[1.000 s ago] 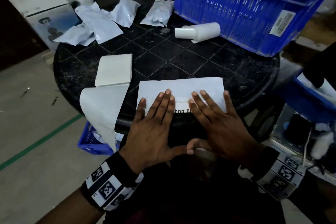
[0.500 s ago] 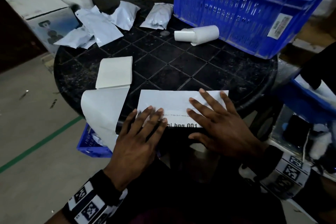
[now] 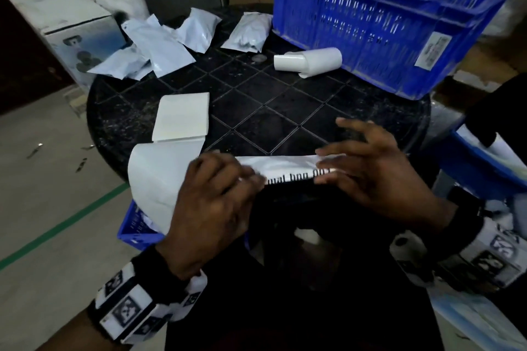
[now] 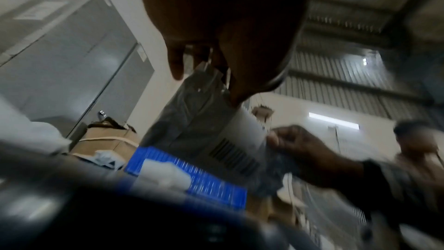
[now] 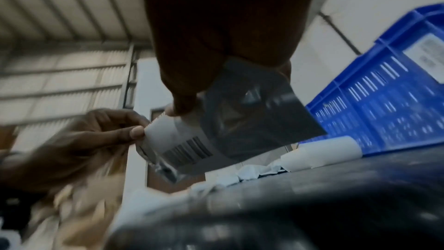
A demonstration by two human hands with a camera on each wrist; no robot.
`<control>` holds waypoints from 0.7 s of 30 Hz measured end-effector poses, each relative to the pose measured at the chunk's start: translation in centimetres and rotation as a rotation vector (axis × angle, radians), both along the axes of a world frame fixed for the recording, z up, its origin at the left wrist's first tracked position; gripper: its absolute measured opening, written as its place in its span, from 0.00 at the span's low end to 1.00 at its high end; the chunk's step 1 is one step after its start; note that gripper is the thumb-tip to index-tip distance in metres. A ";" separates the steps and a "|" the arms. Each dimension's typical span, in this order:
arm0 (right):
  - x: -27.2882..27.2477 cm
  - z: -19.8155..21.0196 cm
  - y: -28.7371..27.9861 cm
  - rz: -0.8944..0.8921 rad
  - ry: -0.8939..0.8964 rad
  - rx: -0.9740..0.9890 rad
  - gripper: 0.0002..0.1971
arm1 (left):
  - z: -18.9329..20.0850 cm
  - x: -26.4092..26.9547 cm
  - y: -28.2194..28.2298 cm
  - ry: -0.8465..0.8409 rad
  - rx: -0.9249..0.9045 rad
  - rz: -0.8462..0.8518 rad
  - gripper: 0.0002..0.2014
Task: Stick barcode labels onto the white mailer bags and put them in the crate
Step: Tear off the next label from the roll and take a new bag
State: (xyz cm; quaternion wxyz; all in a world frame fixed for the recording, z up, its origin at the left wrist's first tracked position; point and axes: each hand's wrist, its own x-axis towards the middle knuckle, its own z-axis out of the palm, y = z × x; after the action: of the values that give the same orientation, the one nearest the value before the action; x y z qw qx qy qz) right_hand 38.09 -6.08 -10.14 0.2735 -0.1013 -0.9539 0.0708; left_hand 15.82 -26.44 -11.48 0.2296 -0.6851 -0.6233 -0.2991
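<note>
A white mailer bag (image 3: 285, 165) with a barcode label (image 5: 177, 140) on it is lifted off the near edge of the round black table (image 3: 285, 111). My left hand (image 3: 245, 177) pinches its left end and my right hand (image 3: 328, 164) pinches its right end. The wrist views show the bag (image 4: 199, 117) tilted in the air, label side towards the cameras. The blue crate (image 3: 370, 23) stands at the table's back right. Several unlabelled white mailer bags (image 3: 159, 45) lie at the back left.
A roll of white labels (image 3: 310, 61) lies in front of the crate. A folded label stack (image 3: 182, 115) sits left of centre, its strip (image 3: 154, 177) hanging over the table edge. A smaller blue crate (image 3: 134, 231) stands on the floor below.
Both hands lay flat on the bag, smoothing the label. They slid towards the near edge, and now they pinch the bag's ends and lift it off the table.
</note>
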 end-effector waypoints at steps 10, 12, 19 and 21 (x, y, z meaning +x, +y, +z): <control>-4.3 5.3 4.1 -0.084 -0.072 -0.795 0.05 | 7.4 -3.7 6.8 -0.682 -0.354 0.107 0.01; -5.5 3.4 5.2 -0.109 -0.200 -0.796 0.07 | 5.5 -3.9 7.8 -0.503 -0.394 0.214 0.12; -6.1 0.3 5.8 -0.319 -0.265 -0.102 0.34 | -0.7 -0.2 7.1 -0.002 -0.889 0.018 0.58; -5.8 0.4 3.3 -0.223 -0.202 -0.034 0.38 | -1.7 0.1 6.8 0.064 -0.858 0.024 0.60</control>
State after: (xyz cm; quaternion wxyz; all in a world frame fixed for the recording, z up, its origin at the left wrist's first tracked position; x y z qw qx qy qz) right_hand 32.25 -2.77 -9.70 0.1804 -0.2176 -0.9582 0.0454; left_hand 15.87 -19.67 -13.21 -0.0535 -0.7200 -0.6918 0.0113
